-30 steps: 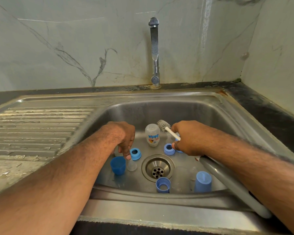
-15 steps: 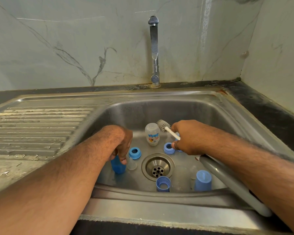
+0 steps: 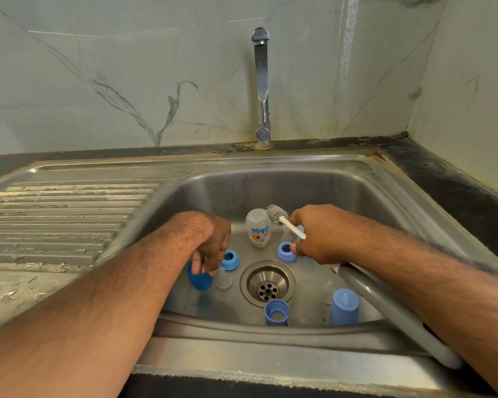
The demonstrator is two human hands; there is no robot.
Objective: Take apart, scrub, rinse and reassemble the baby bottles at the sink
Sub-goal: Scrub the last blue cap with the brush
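Left hand [image 3: 210,248] has just closed on the dark blue cap [image 3: 200,278] left of the drain [image 3: 267,283]; fingers curl round its rim and it's now tilted off the sink [image 3: 314,185] floor, upright a second ago. Right hand [image 3: 318,235] still grips the bottle brush [image 3: 285,222], head beside the printed bottle [image 3: 258,227] behind the drain. Likely the cap gets scrubbed next; collars and nipple around the drain wait.

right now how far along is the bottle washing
Taking apart looks done: collars, caps and a bare bottle sit loose in the sink. In hand: left hand grips a dark blue cap, right hand holds the brush. Rinsing and reassembly remain; the tap is off.
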